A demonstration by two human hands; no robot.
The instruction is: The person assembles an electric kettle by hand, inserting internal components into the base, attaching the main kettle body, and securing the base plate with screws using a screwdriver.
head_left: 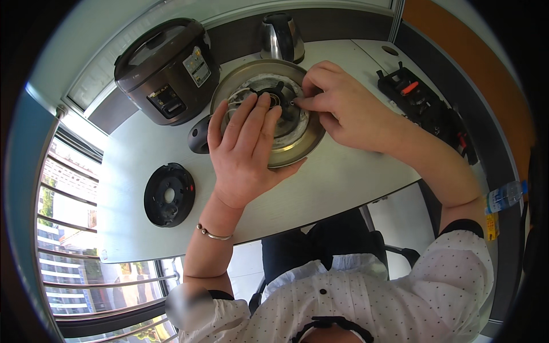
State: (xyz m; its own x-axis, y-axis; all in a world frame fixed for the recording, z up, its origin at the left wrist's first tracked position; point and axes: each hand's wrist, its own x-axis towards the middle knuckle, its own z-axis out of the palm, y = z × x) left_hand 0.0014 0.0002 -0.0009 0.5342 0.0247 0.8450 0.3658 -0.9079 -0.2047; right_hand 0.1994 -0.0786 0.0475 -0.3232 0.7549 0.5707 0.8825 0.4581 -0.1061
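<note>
A round metal vessel [313, 132] with a black handle [199, 137] lies bottom up on the table in front of me. Black fittings [277, 90] sit in the middle of its underside, inside a whitish ring. My left hand [243, 151] rests across the near left of this underside, fingers stretched out and thumb near the rim. From the right, my right hand [346, 108] reaches over the rim. Its thumb and index finger pinch at a tiny part beside the black fittings, too small to make out. To the left lies a round black plastic cover [150, 199] with a central hole.
A dark rice cooker [163, 74] stands at the back left, and a steel and black kettle [280, 39] behind the vessel. An open black tool case [434, 114] with an orange-handled tool [410, 88] lies at the right. A plastic bottle [504, 197] is beyond my right elbow.
</note>
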